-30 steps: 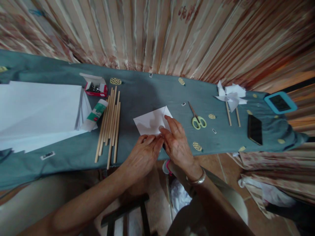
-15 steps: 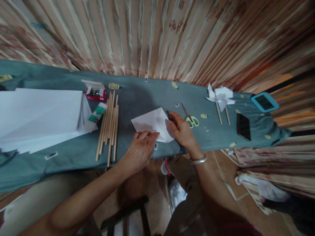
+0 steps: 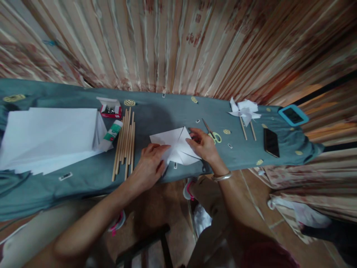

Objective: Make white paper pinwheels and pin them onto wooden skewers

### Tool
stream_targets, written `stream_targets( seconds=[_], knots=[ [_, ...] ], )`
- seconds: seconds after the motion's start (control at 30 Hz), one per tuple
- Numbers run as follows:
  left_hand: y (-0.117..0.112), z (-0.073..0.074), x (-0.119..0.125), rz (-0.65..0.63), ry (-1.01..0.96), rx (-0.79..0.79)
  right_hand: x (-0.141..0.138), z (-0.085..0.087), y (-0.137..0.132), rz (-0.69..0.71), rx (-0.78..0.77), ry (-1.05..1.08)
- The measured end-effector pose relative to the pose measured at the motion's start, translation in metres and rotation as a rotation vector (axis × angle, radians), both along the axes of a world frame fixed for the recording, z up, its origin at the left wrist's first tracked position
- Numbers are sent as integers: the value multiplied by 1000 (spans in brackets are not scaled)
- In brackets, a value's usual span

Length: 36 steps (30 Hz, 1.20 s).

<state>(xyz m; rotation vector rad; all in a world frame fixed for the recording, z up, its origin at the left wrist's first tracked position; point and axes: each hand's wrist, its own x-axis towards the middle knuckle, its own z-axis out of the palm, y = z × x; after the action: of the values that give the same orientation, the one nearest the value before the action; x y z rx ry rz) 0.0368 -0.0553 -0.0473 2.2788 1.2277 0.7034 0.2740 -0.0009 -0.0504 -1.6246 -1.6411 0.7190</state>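
A white sheet of paper (image 3: 178, 143) with slits running in from its corners lies before me on the cloth. At its left lower corner, my left hand (image 3: 152, 162) has its fingers closed on the paper, and a flap hangs by the thumb. My right hand (image 3: 203, 145) pinches the right edge, thumb on top and fingers curled behind. Just beyond that hand, green-handled scissors (image 3: 214, 137) rest with their blades pointing away from me. Two finished paper pinwheels (image 3: 244, 110) on wooden sticks lie farther right.
To the left are a stack of white paper (image 3: 55, 130), a glue bottle (image 3: 112, 133), several wooden sticks (image 3: 125, 143) and an open red box (image 3: 111, 109) of small metal pieces. A phone (image 3: 271, 142) and a blue-framed device (image 3: 293, 114) sit at the right end. A curtain (image 3: 167, 44) hangs behind.
My left hand has shifted left on the paper, and a lower left flap now stands out. Slits show more clearly. My right hand stays at the right edge. The view has shifted slightly.
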Motion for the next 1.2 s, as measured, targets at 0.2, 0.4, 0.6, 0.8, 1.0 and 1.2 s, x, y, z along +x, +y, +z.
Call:
stream_targets(
  seconds=[0.2, 0.4, 0.6, 0.8, 1.0, 1.2],
  knots=[
    [-1, -2, -17, 104, -14, -20, 1, -1, -7, -114, -239, 419],
    [-4, -5, -27, 157, -91, -55, 0, 3, -11, -314, -176, 730],
    [-7, -8, -24, 102, -166, -101, -5, 1, -22, -333, -194, 756],
    [3, -8, -27, 134, -161, -87, -6, 12, -48, -211, -306, 581],
    [9, -9, -22, 140, -46, -43, -1, 24, -55, -221, -406, 691],
    [25, -3, -24, 153, 66, 14, -9, 27, -65, -137, -533, 769]
  ],
)
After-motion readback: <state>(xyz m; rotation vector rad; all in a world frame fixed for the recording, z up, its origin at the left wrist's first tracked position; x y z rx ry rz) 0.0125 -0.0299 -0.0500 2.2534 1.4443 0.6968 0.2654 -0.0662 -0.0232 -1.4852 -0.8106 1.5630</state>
